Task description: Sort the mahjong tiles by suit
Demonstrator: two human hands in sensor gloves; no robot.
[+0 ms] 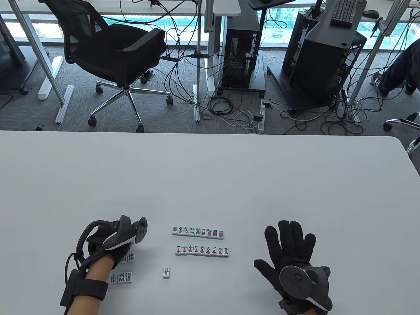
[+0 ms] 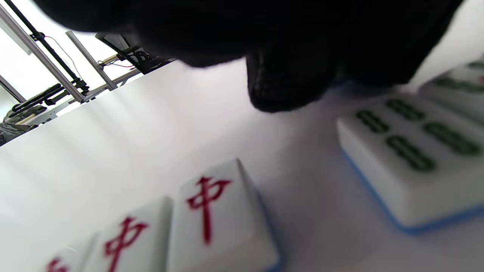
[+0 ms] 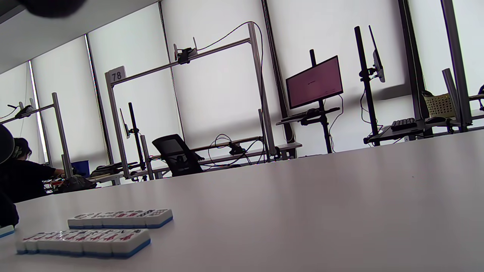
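- Nearest, the right hand (image 1: 290, 261) lies flat on the table (image 1: 295, 183), fingers spread, holding nothing.
- The left hand (image 1: 108, 244) covers unsorted bamboo tiles (image 1: 124, 277); its grip cannot be told.
- 1 lone bamboo tile (image 1: 166, 272) starts the 3rd row.
- Beyond, the character row (image 1: 202, 251) and dot row (image 1: 198, 231) look done.

— Where does the table view sit?
— High, looking down the worktop (image 1: 210, 183). Both wrist views skim low across it; the right shares the tile rows (image 3: 94, 230) with it.
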